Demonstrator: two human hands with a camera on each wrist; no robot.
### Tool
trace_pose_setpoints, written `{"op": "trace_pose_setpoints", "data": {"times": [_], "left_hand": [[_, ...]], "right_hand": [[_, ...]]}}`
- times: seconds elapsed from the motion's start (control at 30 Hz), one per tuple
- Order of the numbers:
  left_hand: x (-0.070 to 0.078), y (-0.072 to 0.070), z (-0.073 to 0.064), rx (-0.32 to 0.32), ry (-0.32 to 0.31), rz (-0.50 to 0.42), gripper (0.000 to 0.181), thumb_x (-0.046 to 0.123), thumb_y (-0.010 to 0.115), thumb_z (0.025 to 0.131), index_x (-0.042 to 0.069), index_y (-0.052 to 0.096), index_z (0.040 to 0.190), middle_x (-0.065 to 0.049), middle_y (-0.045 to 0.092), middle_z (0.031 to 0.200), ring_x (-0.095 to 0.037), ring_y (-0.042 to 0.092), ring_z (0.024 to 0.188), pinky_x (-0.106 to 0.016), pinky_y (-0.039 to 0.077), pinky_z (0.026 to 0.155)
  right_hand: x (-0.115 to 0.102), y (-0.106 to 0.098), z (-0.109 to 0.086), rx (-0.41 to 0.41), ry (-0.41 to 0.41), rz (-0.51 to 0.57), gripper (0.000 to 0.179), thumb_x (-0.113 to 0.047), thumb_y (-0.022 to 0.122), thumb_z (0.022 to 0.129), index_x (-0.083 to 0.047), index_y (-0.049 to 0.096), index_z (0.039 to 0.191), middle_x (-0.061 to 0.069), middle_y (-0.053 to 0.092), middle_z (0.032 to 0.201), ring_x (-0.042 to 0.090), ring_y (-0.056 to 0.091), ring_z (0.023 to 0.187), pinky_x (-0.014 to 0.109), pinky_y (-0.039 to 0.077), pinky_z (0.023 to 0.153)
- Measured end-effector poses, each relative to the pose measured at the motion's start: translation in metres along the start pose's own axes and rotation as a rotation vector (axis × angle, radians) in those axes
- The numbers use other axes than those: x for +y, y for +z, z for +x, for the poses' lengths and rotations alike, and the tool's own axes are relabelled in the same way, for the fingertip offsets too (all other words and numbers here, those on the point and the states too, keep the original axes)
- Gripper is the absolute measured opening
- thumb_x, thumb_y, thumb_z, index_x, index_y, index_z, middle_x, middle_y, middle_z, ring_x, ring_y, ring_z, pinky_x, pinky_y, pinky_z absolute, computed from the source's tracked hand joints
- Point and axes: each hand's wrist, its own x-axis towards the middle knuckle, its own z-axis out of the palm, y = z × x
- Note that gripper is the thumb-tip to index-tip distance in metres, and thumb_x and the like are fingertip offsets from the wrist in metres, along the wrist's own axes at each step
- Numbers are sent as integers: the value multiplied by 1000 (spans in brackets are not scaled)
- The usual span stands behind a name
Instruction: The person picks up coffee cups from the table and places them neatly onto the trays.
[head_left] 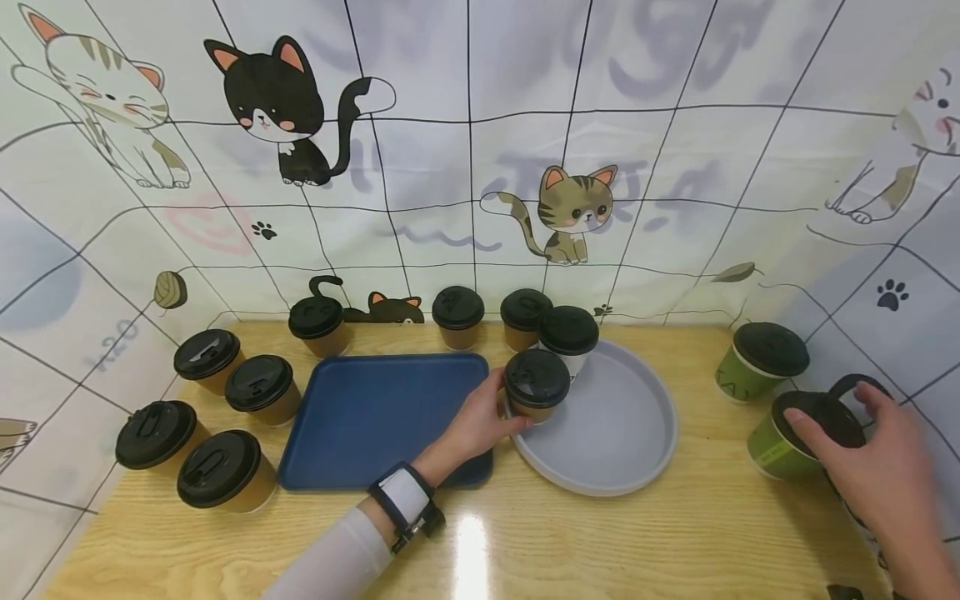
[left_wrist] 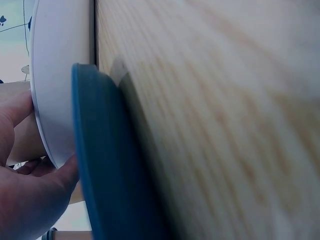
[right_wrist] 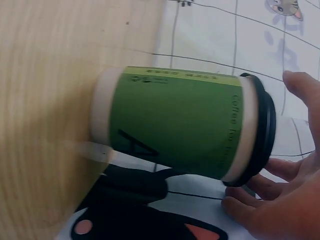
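My left hand (head_left: 480, 423) grips a brown paper cup (head_left: 534, 412) with a black lid, over the left rim of a round grey tray (head_left: 615, 433). Its thumb is on the near side of the cup. Right behind it stands a white cup with a black lid (head_left: 568, 329). At the right, my right hand (head_left: 888, 454) is spread around the lid of a green cup (head_left: 776, 446). In the right wrist view that green cup (right_wrist: 175, 122) stands on the table; the fingertips are by the lid's edge and the thumb is apart from it.
A blue rectangular tray (head_left: 390, 417) lies left of the grey one. Several brown cups with black lids, including a near one (head_left: 225, 475), stand to its left and behind it. Another green cup (head_left: 757, 362) is at the right. A cat-print cloth (head_left: 435, 167) borders the table (head_left: 570, 542).
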Motion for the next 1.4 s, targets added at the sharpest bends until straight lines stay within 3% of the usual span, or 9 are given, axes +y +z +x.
{"op": "trace_pose_setpoints", "data": {"times": [0.13,0.43,0.6,0.83,1.1,1.4], "left_hand": [[-1,0,0,2,0,-3,84,17,86,86,4,40,154,-17,52,151,-30,48,141,-49,47,107],[-2,0,0,1,10,-5,83,17,86,86,4,40,154,-16,52,151,-30,48,141,-48,46,109],[-2,0,0,3,15,-6,83,17,87,85,5,41,154,-15,52,151,-29,47,142,-48,44,110],[-2,0,0,0,8,-13,84,18,87,85,4,40,154,-15,52,151,-29,47,142,-48,43,112],[-1,-1,1,6,8,-21,83,16,87,85,4,41,153,-16,53,150,-29,47,141,-49,42,113],[-1,0,0,-1,0,-20,84,17,87,85,5,40,153,-15,53,150,-29,48,141,-49,42,112]], "right_hand": [[6,6,1,-29,-7,-13,109,-48,74,92,13,13,159,46,21,155,63,26,140,73,25,110],[20,18,1,-6,-91,2,117,-38,87,82,13,13,158,51,25,148,65,29,135,73,25,109],[22,20,2,-31,-66,-3,121,-35,85,84,12,4,159,51,16,152,66,21,141,75,20,112],[19,19,0,-36,-45,51,113,-29,82,86,15,6,158,50,17,152,64,23,141,69,19,117],[-10,12,-11,16,-77,43,112,-31,85,83,11,14,159,46,24,153,62,27,140,70,23,115],[-52,11,-13,-27,-143,86,114,-35,86,83,4,13,162,41,22,158,62,25,142,77,22,110]]}}
